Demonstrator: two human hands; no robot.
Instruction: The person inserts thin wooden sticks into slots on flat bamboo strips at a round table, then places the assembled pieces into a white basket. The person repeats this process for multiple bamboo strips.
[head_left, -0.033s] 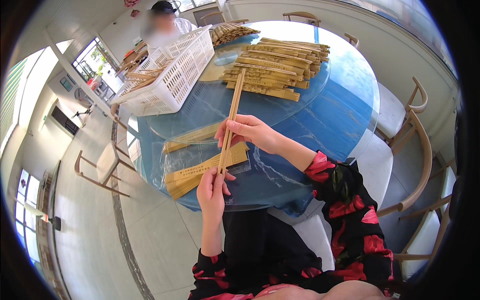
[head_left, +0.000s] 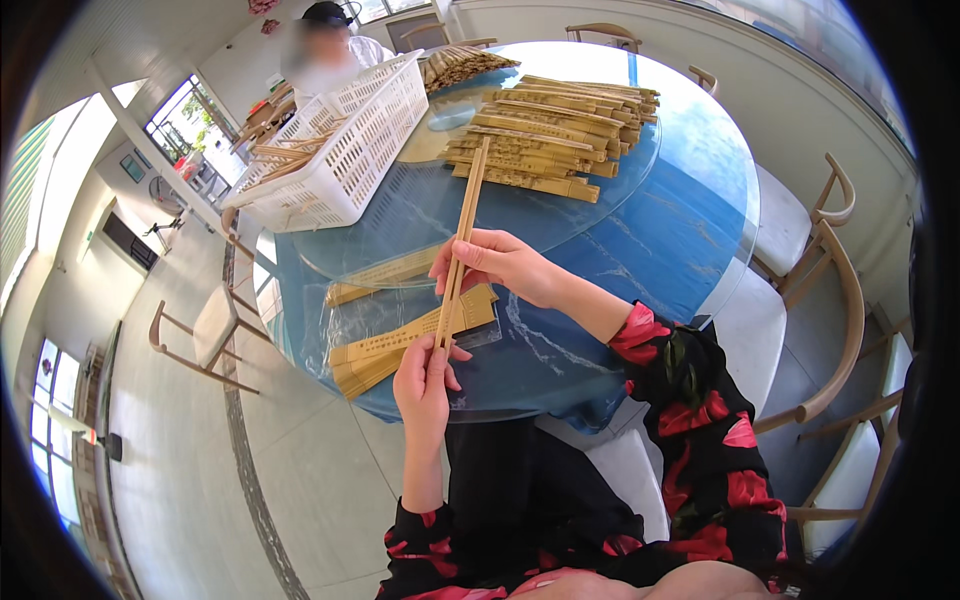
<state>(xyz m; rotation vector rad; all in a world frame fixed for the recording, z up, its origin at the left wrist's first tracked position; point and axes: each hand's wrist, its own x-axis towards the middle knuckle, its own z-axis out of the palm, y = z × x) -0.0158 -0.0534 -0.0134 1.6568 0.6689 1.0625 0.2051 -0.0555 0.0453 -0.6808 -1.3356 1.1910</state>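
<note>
My left hand (head_left: pixel 424 378) grips the lower end of a pair of long bamboo chopsticks (head_left: pixel 470 195). My right hand (head_left: pixel 497 266) pinches the same pair near its middle. The sticks point up and away over the table. Under my hands, near the table's front edge, lies a stack of tan paper chopstick sleeves (head_left: pixel 400 340) with clear plastic film around it. One more sleeve (head_left: pixel 385 275) lies just behind it.
The round blue table (head_left: pixel 680 230) carries a glass turntable (head_left: pixel 420 225) with a heap of sleeved chopsticks (head_left: pixel 550 135) and a white plastic basket (head_left: pixel 345 140). Another person (head_left: pixel 330 45) sits at the far side. Wooden chairs (head_left: pixel 820 270) stand around it, and one (head_left: pixel 205 335) stands to the left.
</note>
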